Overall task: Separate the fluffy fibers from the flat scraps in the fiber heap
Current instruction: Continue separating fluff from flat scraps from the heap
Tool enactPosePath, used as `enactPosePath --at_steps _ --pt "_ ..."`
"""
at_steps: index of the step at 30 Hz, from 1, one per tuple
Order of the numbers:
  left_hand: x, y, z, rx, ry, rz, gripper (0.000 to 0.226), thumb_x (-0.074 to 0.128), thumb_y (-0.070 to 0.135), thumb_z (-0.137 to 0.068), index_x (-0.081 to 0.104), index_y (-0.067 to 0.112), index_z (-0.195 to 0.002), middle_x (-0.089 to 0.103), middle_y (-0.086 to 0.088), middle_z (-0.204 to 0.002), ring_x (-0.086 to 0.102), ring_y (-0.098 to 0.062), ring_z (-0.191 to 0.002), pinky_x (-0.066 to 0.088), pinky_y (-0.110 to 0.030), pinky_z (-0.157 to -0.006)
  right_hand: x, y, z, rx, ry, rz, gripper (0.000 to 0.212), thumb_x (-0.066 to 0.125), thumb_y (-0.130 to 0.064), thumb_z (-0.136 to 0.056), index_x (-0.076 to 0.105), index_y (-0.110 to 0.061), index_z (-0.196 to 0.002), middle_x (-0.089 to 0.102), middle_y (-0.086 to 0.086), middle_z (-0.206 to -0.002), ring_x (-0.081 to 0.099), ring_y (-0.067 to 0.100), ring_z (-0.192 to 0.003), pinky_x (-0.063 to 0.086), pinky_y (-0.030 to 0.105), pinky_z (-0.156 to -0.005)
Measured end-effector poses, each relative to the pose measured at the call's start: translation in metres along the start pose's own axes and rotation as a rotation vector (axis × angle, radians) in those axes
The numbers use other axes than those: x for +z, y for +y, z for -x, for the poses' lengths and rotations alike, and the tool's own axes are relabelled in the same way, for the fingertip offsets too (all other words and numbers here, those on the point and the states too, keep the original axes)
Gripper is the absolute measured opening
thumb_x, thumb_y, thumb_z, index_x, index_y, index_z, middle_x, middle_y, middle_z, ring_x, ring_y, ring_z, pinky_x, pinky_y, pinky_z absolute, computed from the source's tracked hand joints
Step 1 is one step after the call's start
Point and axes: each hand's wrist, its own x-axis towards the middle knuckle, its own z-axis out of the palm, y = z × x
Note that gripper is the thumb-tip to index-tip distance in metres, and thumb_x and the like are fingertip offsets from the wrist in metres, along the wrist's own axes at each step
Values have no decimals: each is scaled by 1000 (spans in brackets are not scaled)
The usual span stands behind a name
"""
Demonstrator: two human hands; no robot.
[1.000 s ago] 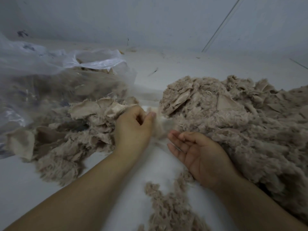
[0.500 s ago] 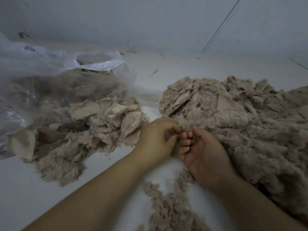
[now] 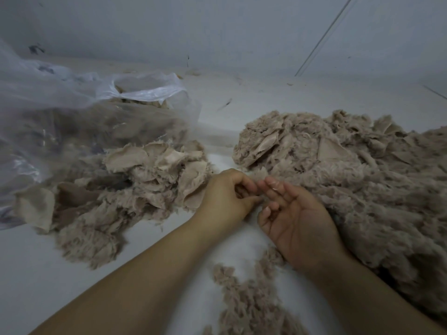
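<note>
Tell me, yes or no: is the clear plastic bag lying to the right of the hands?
No. The clear plastic bag lies at the far left, beyond the left hand; the big fiber heap fills the right.

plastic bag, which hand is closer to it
Left. The left hand sits by the scrap pile spilling from the plastic bag; the right hand lies farther over, against the big fiber heap.

The only view sits on my head, looking forward and down across the pale floor (image 3: 72, 274) toward the wall (image 3: 217, 32) ahead. It is close in: my forearms rise from the bottom edge, and my left hand (image 3: 227, 197) and right hand (image 3: 295, 216) meet near the centre. The wide lens also takes in the plastic bag (image 3: 72, 105) at left and the fiber heap (image 3: 362, 177) at right.
</note>
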Motion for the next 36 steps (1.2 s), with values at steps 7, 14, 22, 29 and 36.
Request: enactPosePath --at_steps 7,14,22,29,36 --pt "1 -3 -1 255 -250 -253 23 61 -6 -83 77 6 -95 67 -6 -112 60 -17 -108 49 -31 -91 2 0 2 -6 -6 -22 25 64 -23 -71 64 -8 -92 66 4 -83 43 6 -49 45 19 -50" --pt "1 -6 0 73 -5 -15 10 78 1 -78 79 11 -79 74 -2 -81 70 -12 -74 59 -32 -73 -2 -1 2 -25 -50 12 53 59 -28 -75 59 -10 -125 71 2 -120 58 8 -64 55 26 -65" --pt "2 -10 -2 75 67 37 27 68 -4 -83 55 19 -78 56 -1 -65 50 -9 -56 45 -22 -51 -4 1 -1 27 -74 47 56 61 -32 -77 58 -12 -129 65 1 -130 73 15 -91 59 33 -73" --pt "-5 -4 0 176 316 227 25 62 -5 -88 56 18 -81 61 -12 -71 61 -32 -61 54 -46 -53 -6 2 -3 26 -72 94 34 58 -31 -81 61 -13 -110 73 -2 -110 74 18 -91 60 33 -69" --pt "-4 1 6 28 128 496 10 58 -6 -92 51 2 -91 58 -12 -49 54 -28 -32 37 -21 -32 -4 1 1 41 -214 161 35 59 -21 -88 67 -1 -116 68 7 -86 62 8 -61 58 31 -67"
